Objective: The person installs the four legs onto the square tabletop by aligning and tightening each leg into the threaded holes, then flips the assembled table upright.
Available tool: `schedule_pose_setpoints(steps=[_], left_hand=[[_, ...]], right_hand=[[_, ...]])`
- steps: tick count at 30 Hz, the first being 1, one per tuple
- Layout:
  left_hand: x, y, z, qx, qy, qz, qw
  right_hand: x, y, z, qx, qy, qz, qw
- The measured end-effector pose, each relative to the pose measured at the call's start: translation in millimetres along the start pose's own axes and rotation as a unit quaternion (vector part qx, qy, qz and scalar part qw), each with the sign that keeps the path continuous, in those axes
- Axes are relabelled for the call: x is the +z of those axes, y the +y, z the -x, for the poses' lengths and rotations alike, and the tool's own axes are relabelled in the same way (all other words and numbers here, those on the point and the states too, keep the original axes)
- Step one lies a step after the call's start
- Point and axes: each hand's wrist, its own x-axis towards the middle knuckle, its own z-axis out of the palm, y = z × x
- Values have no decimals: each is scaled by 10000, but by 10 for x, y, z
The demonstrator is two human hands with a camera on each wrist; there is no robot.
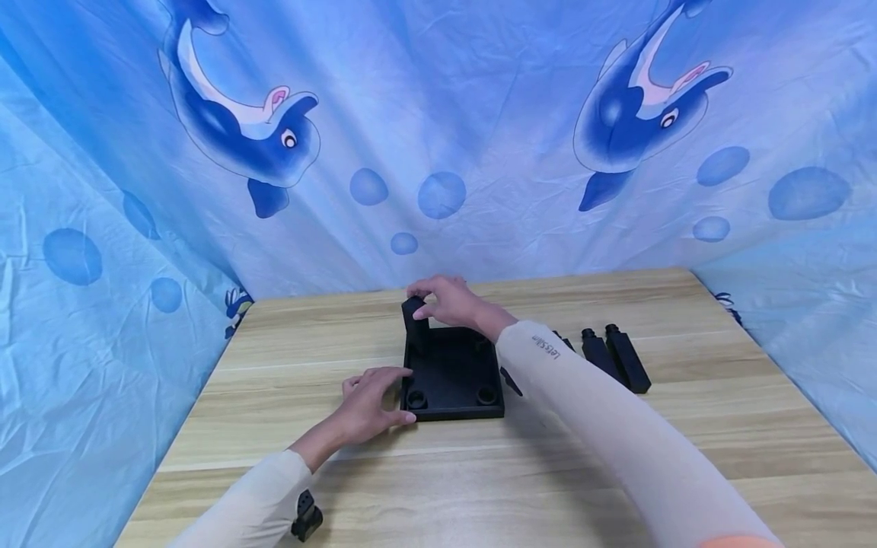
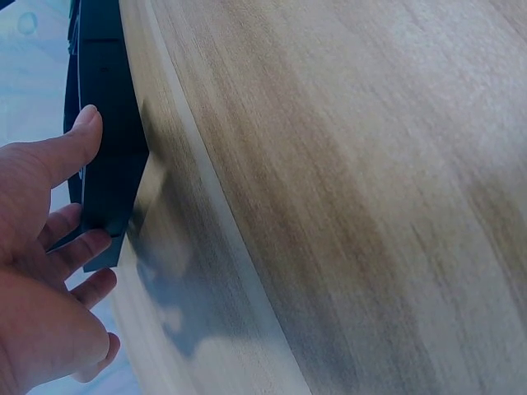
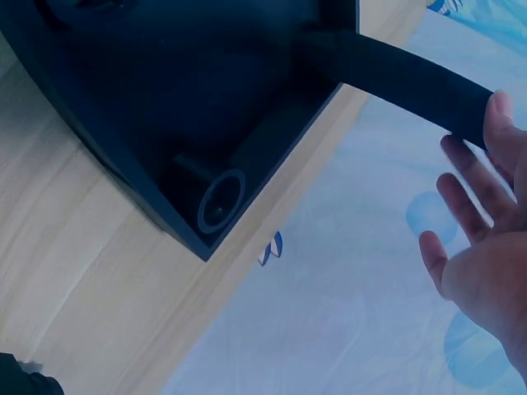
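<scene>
A black square tray-like base [image 1: 452,373] with round sockets in its corners lies on the wooden table. At its far left corner stands a black square leg [image 1: 416,327], its lower end inside the corner. My right hand [image 1: 448,301] pinches the top of that leg between thumb and fingers, which the right wrist view also shows. With my left hand [image 1: 370,403] I grip the base's near left corner, thumb at the near side and fingers along the left side. Whether the leg is fixed in its socket cannot be seen.
Two more black legs [image 1: 629,361] with threaded ends lie to the right of the base; other black pieces [image 1: 510,382] there are partly hidden by my right sleeve. A blue dolphin-print curtain [image 1: 438,137] hangs behind the table [image 1: 288,335] and at both sides.
</scene>
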Motion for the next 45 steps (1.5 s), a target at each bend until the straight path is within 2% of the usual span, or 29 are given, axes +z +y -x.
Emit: schedule_pose_setpoints(steps=[4, 9, 17, 21, 29, 36, 41, 45], left_hand=[[3, 6, -2, 5, -24, 14, 10000], [2, 15, -4, -8, -25, -1, 10000], [-7, 21, -4, 29, 7, -29, 10000], [-11, 21, -8, 50, 2, -21, 10000], [-30, 27, -7, 70, 31, -15, 10000], [-29, 21, 5, 54, 41, 26, 10000], [-11, 15, 15, 57, 69, 8, 10000], [8, 19, 18, 52, 63, -7, 10000]], right_hand=[[30, -24, 9, 198, 193, 180, 9995], [40, -15, 26, 387, 166, 203, 9989], [-23, 24, 28, -34, -292, 22, 9996], [-44, 1, 23, -49, -374, 4, 9993], [-31, -60, 8, 18, -252, 609, 9978], [-14, -72, 14, 56, -232, 789, 9966], [-50, -31, 100, -22, -151, 728, 9972], [-141, 49, 256, -211, 117, 799, 9965]])
